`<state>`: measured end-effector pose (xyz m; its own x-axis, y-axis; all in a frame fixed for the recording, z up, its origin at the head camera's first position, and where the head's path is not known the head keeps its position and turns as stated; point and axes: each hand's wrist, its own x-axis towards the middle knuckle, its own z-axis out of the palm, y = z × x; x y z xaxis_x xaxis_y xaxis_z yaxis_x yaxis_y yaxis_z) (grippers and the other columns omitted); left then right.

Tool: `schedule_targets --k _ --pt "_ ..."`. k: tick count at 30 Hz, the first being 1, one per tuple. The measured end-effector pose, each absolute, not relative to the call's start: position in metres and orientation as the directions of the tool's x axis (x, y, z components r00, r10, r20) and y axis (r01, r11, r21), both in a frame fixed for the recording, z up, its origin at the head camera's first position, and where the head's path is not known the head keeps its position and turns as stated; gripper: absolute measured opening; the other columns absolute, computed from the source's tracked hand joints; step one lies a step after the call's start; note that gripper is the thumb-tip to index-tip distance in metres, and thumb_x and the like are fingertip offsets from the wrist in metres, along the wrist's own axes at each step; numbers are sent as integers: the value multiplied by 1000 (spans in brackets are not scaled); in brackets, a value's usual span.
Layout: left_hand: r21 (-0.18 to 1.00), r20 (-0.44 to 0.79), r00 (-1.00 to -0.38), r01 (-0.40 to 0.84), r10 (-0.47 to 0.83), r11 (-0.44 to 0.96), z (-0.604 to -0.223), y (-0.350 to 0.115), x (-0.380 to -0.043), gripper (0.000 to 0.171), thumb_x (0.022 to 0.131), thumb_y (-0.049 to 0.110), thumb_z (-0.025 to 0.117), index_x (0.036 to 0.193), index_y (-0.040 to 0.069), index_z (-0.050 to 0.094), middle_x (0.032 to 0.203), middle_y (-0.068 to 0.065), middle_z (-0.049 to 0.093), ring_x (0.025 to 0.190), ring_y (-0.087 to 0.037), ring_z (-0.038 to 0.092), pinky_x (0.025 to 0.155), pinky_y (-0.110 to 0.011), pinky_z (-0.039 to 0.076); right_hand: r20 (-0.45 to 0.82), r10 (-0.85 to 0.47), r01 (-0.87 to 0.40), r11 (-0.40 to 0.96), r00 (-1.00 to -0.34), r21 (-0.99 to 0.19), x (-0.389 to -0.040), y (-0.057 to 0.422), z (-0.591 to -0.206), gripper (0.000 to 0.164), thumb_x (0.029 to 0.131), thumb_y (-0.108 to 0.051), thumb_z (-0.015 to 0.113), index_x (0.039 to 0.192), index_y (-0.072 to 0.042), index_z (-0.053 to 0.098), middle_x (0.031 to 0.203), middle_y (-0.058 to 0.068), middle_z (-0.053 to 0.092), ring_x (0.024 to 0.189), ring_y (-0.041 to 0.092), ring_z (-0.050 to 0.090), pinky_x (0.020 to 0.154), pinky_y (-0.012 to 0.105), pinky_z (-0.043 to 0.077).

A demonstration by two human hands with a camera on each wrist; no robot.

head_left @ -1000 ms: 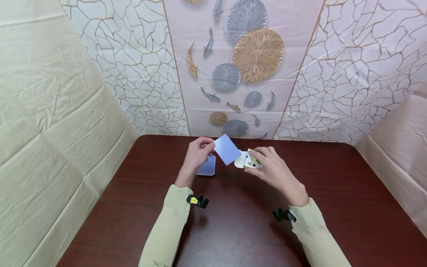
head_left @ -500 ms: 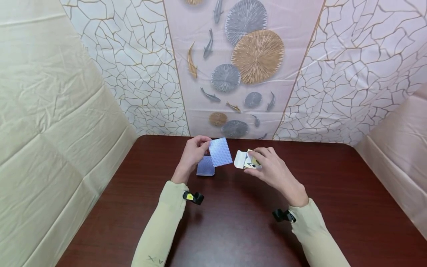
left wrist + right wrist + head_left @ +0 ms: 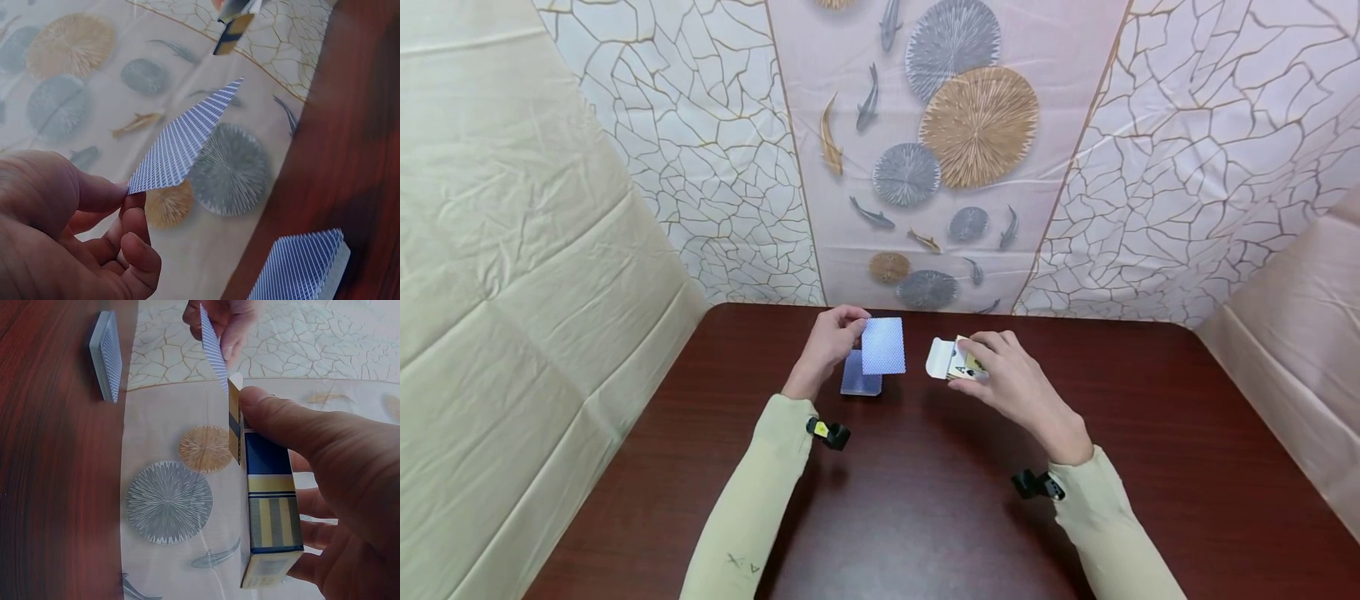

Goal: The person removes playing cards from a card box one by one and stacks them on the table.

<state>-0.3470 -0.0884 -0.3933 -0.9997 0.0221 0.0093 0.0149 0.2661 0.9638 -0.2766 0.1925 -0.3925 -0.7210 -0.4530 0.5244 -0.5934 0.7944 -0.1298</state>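
Note:
My left hand (image 3: pixel 829 343) pinches one playing card (image 3: pixel 883 346) by its corner, thumb against fingers. The card's blue patterned back faces me in the head view. Below and slightly left of it, a stack of playing cards (image 3: pixel 860 375) lies face down on the table; the left wrist view shows that stack (image 3: pixel 300 265) too. To the right, my right hand (image 3: pixel 1018 379) grips a card box (image 3: pixel 976 363) around its sides. Its white flap (image 3: pixel 937 358) stands out to the left, and an ace shows at that end. In the right wrist view the box (image 3: pixel 272 500) is blue and gold.
The dark red-brown table (image 3: pixel 895 517) reaches back to a patterned cloth wall (image 3: pixel 850 275). Pale cloth hangs along the left side (image 3: pixel 550 333) and the right side. Each sleeve carries a small black wrist camera (image 3: pixel 829 433).
My left hand has drawn left, away from the box, taking the card with it. The card has turned from a diamond tilt to nearly upright. My right hand and the box stay in place.

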Motion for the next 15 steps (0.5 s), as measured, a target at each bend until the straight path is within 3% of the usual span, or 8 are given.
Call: schedule_targets --k 6,12,15 --pt "954 -27 -999 -15 36 298 -400 -91 -357 17 99 10 55 109 7 69 93 -8 63 81 -21 62 67 -25 52 518 -456 -591 797 -724 -123 -277 192 -393 62 74 -38 84 123 -5 66 119 14 63 101 30 51 74 41 49" --pt "940 -72 -996 -51 50 337 -408 -95 -365 17 99 11 56 109 7 69 101 -12 65 83 -19 62 88 -47 55 515 -459 -592 797 -724 -122 -276 193 -393 60 75 -37 84 122 -5 67 118 14 63 102 30 51 73 40 50" --pt "934 -98 -994 -72 57 350 -412 -97 -368 17 99 11 56 110 8 69 103 -12 66 85 -18 61 93 -50 52 514 -459 -592 796 -725 -124 -275 193 -392 59 75 -37 84 122 -5 67 118 14 64 101 30 51 72 40 50"
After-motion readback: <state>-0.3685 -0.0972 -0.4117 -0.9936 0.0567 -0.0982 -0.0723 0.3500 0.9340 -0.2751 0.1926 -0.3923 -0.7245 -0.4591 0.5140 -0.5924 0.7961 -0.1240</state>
